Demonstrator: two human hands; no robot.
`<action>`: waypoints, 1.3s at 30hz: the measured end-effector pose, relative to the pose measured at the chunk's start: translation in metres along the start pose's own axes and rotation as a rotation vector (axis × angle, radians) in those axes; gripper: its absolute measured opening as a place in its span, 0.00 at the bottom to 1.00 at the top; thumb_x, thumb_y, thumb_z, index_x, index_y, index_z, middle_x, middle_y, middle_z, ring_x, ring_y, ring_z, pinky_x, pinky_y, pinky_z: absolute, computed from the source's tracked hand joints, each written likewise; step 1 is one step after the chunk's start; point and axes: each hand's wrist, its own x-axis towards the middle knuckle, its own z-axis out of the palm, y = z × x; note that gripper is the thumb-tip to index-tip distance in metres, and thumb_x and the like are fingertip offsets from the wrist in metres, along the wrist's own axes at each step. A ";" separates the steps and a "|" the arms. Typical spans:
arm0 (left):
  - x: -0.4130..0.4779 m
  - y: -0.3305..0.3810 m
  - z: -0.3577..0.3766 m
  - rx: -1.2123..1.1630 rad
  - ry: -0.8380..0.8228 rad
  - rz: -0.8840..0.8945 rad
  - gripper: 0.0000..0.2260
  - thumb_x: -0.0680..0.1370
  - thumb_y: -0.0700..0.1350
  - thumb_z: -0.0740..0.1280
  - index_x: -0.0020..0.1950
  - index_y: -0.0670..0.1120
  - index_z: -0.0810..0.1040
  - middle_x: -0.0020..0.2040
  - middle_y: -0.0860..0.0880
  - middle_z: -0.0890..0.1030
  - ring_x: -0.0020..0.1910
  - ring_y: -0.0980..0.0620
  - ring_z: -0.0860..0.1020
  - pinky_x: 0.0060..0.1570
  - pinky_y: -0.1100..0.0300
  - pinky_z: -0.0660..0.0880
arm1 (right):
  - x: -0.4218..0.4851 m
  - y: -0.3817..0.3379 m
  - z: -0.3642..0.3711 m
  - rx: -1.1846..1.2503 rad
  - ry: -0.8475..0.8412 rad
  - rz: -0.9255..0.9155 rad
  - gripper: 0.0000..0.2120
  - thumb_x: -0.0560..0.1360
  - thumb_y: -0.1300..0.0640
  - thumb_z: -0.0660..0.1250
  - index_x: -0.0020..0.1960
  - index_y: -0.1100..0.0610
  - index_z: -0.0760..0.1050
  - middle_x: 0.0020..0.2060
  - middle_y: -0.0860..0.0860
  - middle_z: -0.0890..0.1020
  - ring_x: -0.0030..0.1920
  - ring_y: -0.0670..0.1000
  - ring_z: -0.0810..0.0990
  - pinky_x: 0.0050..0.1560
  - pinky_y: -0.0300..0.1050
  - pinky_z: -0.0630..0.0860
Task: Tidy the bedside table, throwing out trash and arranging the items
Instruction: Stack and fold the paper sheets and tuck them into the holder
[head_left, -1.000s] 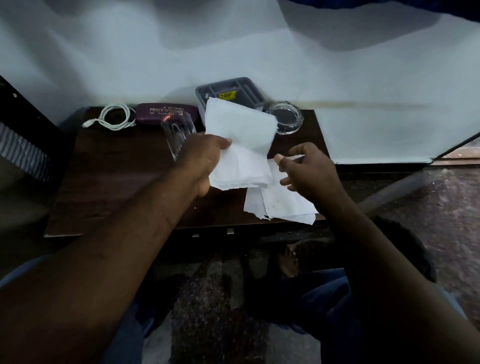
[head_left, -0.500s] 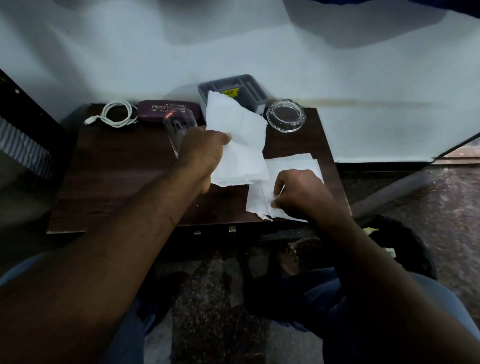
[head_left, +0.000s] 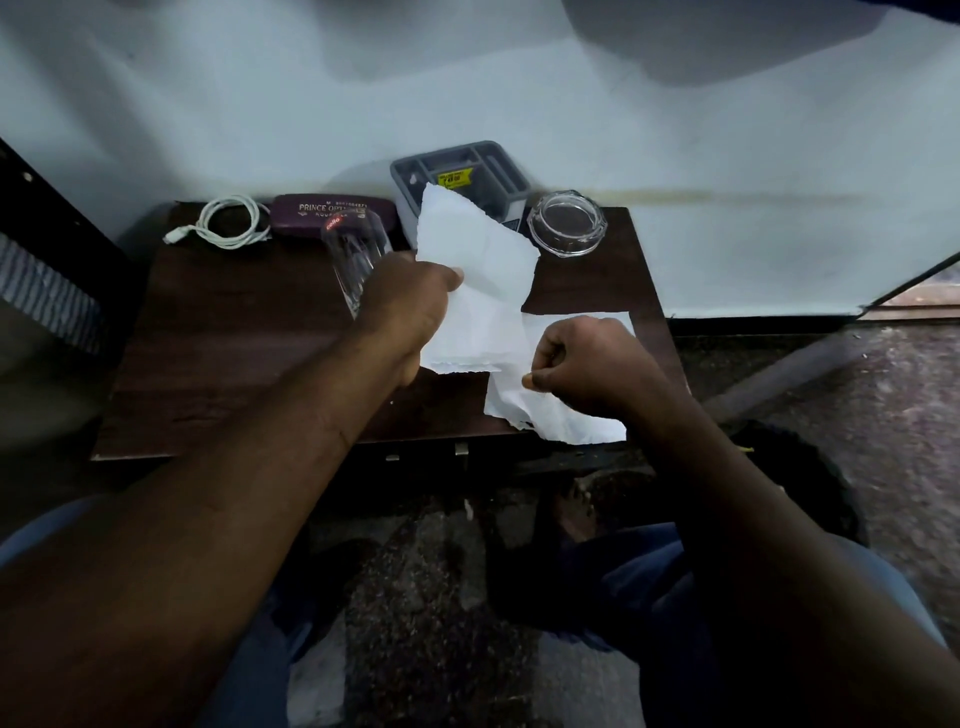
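Note:
My left hand (head_left: 410, 312) grips a white sheet of tissue paper (head_left: 478, 280) and holds it up over the middle of the dark wooden bedside table (head_left: 234, 353). A second white tissue (head_left: 561, 415) lies flat at the table's front right corner. My right hand (head_left: 587, 364) sits on it with fingers curled, pinching it between thumb and fingers. The two sheets overlap slightly in the view.
Along the back stand a coiled white cable (head_left: 228, 223), a purple glasses case (head_left: 322, 213), a clear drinking glass (head_left: 353, 260), a grey compartment tray (head_left: 462, 176) and a glass ashtray (head_left: 569, 223). A dark bin (head_left: 810, 467) sits on the floor to the right.
My right hand came down onto the flat tissue and closed its fingers on it. My left hand kept holding the other sheet up, shifting only slightly.

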 end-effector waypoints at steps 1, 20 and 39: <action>0.000 0.000 0.000 0.012 0.003 0.002 0.05 0.77 0.42 0.73 0.49 0.49 0.79 0.53 0.48 0.86 0.51 0.45 0.85 0.59 0.45 0.82 | 0.001 0.002 0.001 -0.006 0.016 0.015 0.09 0.72 0.49 0.79 0.42 0.53 0.82 0.40 0.48 0.86 0.47 0.50 0.84 0.51 0.51 0.83; -0.002 0.014 -0.018 0.030 0.145 0.084 0.16 0.80 0.44 0.72 0.67 0.44 0.79 0.56 0.50 0.82 0.50 0.52 0.80 0.59 0.53 0.80 | -0.001 -0.013 0.010 -0.038 0.309 0.081 0.03 0.74 0.56 0.66 0.46 0.55 0.78 0.44 0.54 0.83 0.45 0.58 0.80 0.40 0.45 0.71; -0.008 0.017 -0.026 0.050 0.113 0.107 0.16 0.79 0.40 0.71 0.67 0.43 0.79 0.61 0.46 0.83 0.57 0.47 0.82 0.60 0.50 0.81 | 0.009 -0.010 0.039 -0.088 0.268 0.110 0.23 0.73 0.37 0.72 0.54 0.55 0.76 0.49 0.55 0.83 0.51 0.59 0.81 0.46 0.50 0.76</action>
